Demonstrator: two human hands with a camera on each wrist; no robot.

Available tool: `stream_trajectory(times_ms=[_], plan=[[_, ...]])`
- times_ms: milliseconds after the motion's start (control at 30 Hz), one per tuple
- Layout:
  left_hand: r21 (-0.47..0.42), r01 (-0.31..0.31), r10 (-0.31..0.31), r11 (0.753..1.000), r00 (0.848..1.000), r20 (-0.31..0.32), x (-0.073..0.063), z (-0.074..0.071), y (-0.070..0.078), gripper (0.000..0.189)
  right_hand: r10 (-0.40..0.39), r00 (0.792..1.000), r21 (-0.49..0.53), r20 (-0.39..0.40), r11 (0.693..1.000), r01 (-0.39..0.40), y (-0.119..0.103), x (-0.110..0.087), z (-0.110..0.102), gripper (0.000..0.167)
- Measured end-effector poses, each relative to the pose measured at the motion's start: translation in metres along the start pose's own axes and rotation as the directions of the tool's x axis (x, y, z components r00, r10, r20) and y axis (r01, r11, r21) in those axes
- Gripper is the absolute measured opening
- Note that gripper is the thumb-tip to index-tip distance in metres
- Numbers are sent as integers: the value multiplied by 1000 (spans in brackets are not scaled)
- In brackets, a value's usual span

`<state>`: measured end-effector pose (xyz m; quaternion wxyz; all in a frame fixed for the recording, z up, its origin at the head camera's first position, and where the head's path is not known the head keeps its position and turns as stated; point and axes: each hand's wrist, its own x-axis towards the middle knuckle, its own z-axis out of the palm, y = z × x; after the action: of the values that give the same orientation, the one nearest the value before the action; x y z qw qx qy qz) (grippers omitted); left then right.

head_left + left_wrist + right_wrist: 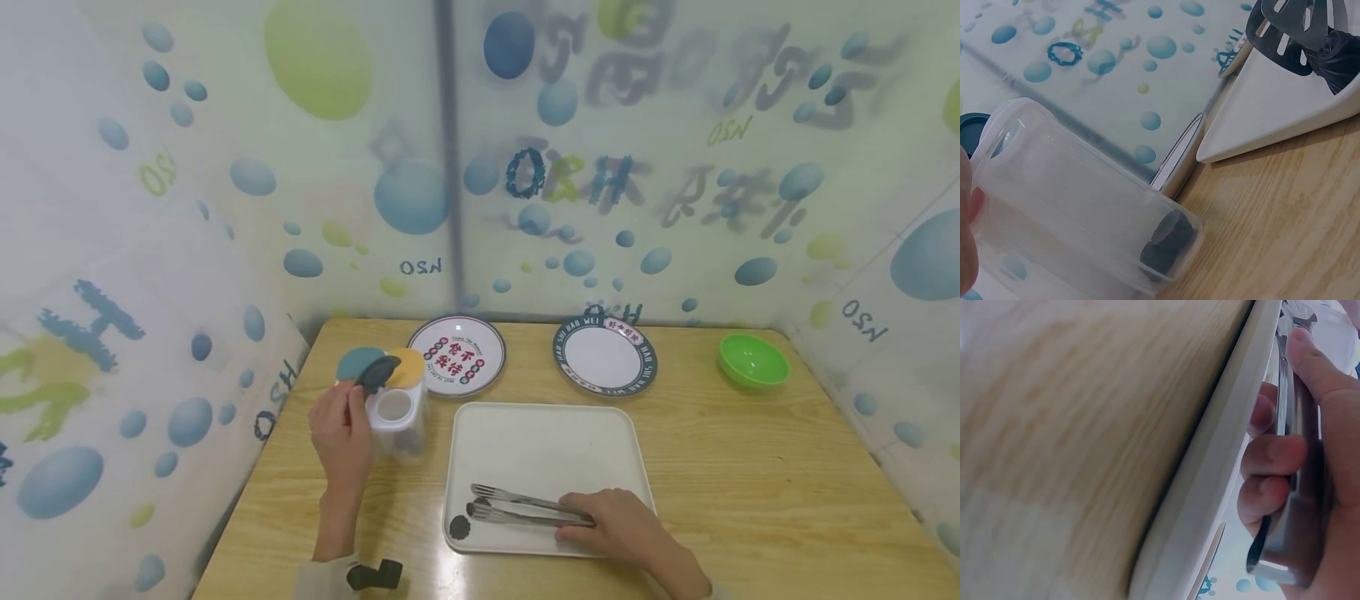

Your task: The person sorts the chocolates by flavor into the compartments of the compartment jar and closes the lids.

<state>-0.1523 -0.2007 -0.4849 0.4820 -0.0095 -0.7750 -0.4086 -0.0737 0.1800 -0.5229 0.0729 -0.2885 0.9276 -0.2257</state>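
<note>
In the head view my left hand (pixel 342 433) pinches the raised dark grey lid (pixel 377 372) of a clear storage container (pixel 401 437). Below that lid a round opening shows. Dark lumps (pixel 1168 245) lie at the container's bottom in the left wrist view. My right hand (pixel 617 525) grips metal tongs (pixel 525 510) by the handles, low over the white tray (pixel 551 433). Their slotted ends (pixel 1294 31) are at a dark, ridged round piece (pixel 1338 59); whether they clasp it I cannot tell. A second dark round piece (pixel 460 527) lies in the tray's near left corner.
Teal (pixel 358 363) and yellow lids (pixel 407 367) top the container's other parts. Behind the tray are a white plate with red characters (pixel 457 357) and a dark-rimmed plate (pixel 604 357). A green bowl (pixel 753 361) stands at the far right. Patterned walls surround the wooden table (pixel 750 475).
</note>
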Motion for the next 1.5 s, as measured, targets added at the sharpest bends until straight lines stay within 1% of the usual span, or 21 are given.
stream_trajectory(times_ms=[200,400,600,767,900,967,1067,1200,1267,1333,1400,1500], plan=[[-17,-27,26,999,999,-22,1,1,0,8,39,999,14,-1,999,-39,1,3,0,40],[-16,-22,22,1000,1000,-20,1,2,0,8,65,997,16,-36,998,-65,4,6,-5,42],[-25,-35,34,999,999,-31,1,2,-1,7,43,991,12,-125,999,-41,-1,16,-16,35],[-24,-39,38,999,999,-35,1,1,-2,7,-4,976,-24,-218,1000,-2,-10,29,-26,28],[-13,-31,30,999,999,-27,0,1,-2,8,-26,968,-31,-249,999,19,-17,40,-34,21],[-10,-25,25,1000,999,-23,0,1,-2,8,-19,968,-33,-249,999,11,-19,46,-37,19],[-12,-24,24,1000,999,-23,0,2,-2,9,-6,973,-38,-231,999,-3,-20,53,-39,23],[-16,-27,26,1000,999,-24,0,3,-2,9,25,988,-45,-152,998,-32,-20,58,-33,36],[-13,-21,21,1000,1000,-21,0,4,-2,9,41,992,-51,-120,998,-47,-18,59,-29,41],[-9,-16,16,1000,1000,-14,0,4,-2,9,61,993,-56,-103,996,-67,-17,61,-25,38],[-4,-11,11,1000,1000,-14,0,4,-2,9,68,992,-68,-105,995,-75,-16,65,-23,35],[-5,-11,11,1000,1000,-21,0,3,-2,8,68,991,-127,-112,989,-82,-16,76,-25,35]])
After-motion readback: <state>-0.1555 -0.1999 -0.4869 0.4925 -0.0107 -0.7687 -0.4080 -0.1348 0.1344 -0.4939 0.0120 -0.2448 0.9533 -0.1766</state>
